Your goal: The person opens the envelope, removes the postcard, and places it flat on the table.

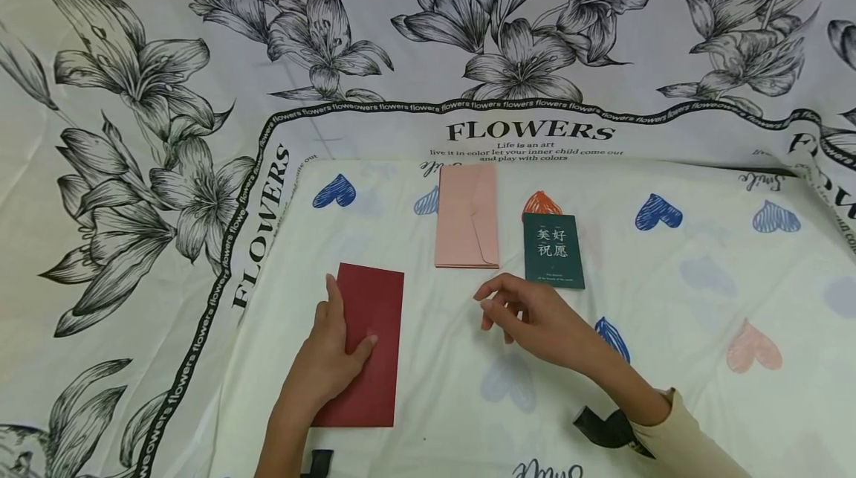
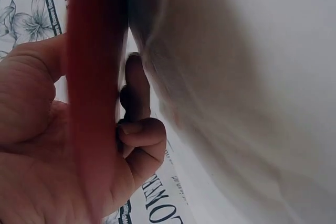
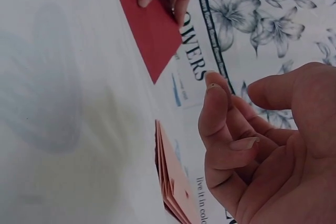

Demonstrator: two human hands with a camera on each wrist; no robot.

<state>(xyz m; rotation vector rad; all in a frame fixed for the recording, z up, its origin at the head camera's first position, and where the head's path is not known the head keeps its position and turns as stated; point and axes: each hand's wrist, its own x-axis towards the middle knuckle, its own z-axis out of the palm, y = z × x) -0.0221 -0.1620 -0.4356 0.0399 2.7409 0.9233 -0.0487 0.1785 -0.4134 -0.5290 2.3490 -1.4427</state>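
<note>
My left hand [image 1: 328, 359] grips a plain dark red envelope [image 1: 381, 374] by its left edge. The thumb lies across its face and the fingers are behind and beside it. Edge-on in the left wrist view, the red envelope [image 2: 97, 103] stands between thumb and fingers. My right hand [image 1: 535, 318] hovers over the cloth with loosely bent fingers and nothing in them. Just beyond it lies a dark green card [image 1: 558, 270] with white characters. Left of the card is a small stack of pink envelopes [image 1: 461, 218], its layered edges showing in the right wrist view.
A white cloth with printed hearts [image 1: 695, 404] covers the table. Behind and to the left hangs a sheet with black flower drawings [image 1: 521, 54]. A black strap [image 1: 605, 426] sits near the right wrist, another dark strap [image 1: 321, 462] by the left.
</note>
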